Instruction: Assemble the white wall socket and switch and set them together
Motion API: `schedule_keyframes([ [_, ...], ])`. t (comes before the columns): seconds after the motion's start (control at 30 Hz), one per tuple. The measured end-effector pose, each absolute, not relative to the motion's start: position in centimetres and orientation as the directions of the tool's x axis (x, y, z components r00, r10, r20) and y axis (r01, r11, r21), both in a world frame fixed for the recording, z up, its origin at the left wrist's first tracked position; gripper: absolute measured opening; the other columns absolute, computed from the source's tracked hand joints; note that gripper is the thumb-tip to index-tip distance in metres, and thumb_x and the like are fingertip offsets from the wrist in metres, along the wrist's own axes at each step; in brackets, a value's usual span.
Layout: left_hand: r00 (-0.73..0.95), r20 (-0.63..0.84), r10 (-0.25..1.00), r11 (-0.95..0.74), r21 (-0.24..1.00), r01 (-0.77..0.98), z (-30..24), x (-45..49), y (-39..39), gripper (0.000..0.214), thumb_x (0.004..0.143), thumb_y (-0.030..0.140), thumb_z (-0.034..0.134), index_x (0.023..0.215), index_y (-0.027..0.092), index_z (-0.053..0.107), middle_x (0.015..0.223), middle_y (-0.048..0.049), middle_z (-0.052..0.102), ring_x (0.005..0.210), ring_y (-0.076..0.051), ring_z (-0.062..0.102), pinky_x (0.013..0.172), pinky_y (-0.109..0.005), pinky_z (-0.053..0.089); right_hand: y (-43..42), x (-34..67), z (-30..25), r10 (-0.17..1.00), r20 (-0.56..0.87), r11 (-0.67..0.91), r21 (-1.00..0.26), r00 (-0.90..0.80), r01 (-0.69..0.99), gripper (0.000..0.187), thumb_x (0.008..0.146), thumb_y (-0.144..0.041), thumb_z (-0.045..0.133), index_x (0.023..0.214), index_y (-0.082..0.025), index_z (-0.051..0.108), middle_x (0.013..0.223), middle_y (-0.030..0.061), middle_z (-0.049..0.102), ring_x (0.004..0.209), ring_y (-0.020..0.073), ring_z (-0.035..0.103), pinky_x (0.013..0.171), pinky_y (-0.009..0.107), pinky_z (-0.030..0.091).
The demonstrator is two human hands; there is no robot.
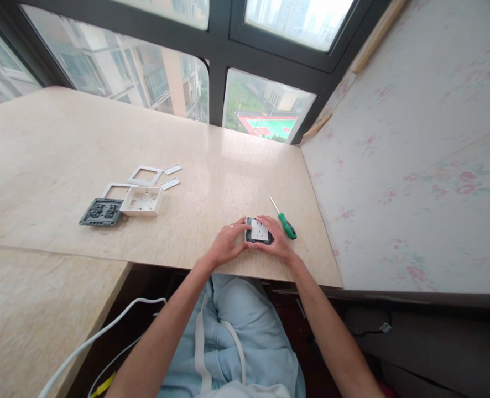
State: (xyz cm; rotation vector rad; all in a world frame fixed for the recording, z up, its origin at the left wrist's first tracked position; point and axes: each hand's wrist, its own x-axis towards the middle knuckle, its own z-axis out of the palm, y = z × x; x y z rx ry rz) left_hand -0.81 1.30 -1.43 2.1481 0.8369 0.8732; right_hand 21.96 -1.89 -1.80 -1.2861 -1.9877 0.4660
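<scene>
Between my two hands, near the front edge of the counter, is a wall socket (pixel 259 230) with a white face set in a dark grey frame. My left hand (pixel 230 241) grips its left side, fingers at the top corner and thumb at the lower edge. On the opposite side, my right hand (pixel 277 239) is closed around the right edge, its fingers over the upper part. A green-handled screwdriver (pixel 287 225) lies just right of my right hand, its shaft pointing away from me. What lies beneath the socket is mostly hidden.
To the left are a white mounting box (pixel 142 201), a dark grey socket frame (pixel 101 212), a white cover frame (pixel 145 176) and small white inserts (pixel 170 183). The window (pixel 270 105) borders the counter (pixel 212 182) behind; a floral wall (pixel 402 166) stands at right. A white cable (pixel 99 331) hangs lower left.
</scene>
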Motion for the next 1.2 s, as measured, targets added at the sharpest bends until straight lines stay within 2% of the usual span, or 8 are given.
schedule_keyframes([
  [0.2, 0.558, 0.332, 0.761, -0.562, 0.767, 0.31, -1.6, -0.83, 1.25, 0.043, 0.088, 0.041, 0.069, 0.126, 0.022, 0.061, 0.149, -0.0198, 0.052, 0.138, -0.033, 0.051, 0.108, -0.052, 0.046, -1.81, 22.11, -1.82, 0.892, 0.366, 0.447, -0.629, -0.265, 0.636, 0.076, 0.081, -0.053, 0.075, 0.147, -0.028, 0.049, 0.148, 0.0133, 0.053, 0.139, 0.0317, 0.047, 0.117, 0.054, 0.037],
  [0.7, 0.568, 0.305, 0.765, -0.553, 0.762, 0.337, -1.93, -0.94, 1.39, 0.06, 0.089, 0.046, 0.068, 0.142, 0.024, 0.051, 0.153, -0.0176, 0.048, 0.14, -0.031, 0.05, 0.111, -0.052, 0.042, -1.68, 22.16, -2.08, 0.885, 0.381, 0.46, -0.626, -0.268, 0.629, 0.075, 0.082, -0.054, 0.074, 0.147, -0.028, 0.048, 0.148, 0.0131, 0.053, 0.14, 0.0307, 0.047, 0.118, 0.053, 0.037],
  [1.2, 0.542, 0.299, 0.786, -0.508, 0.812, 0.289, -2.17, -1.0, 1.75, 0.06, 0.086, 0.051, 0.069, 0.138, 0.022, 0.057, 0.15, -0.0164, 0.052, 0.138, -0.031, 0.052, 0.114, -0.051, 0.041, -1.72, 21.94, -1.86, 0.887, 0.382, 0.455, -0.631, -0.259, 0.628, 0.074, 0.081, -0.055, 0.074, 0.145, -0.027, 0.05, 0.147, 0.0136, 0.054, 0.14, 0.0304, 0.047, 0.118, 0.053, 0.036],
])
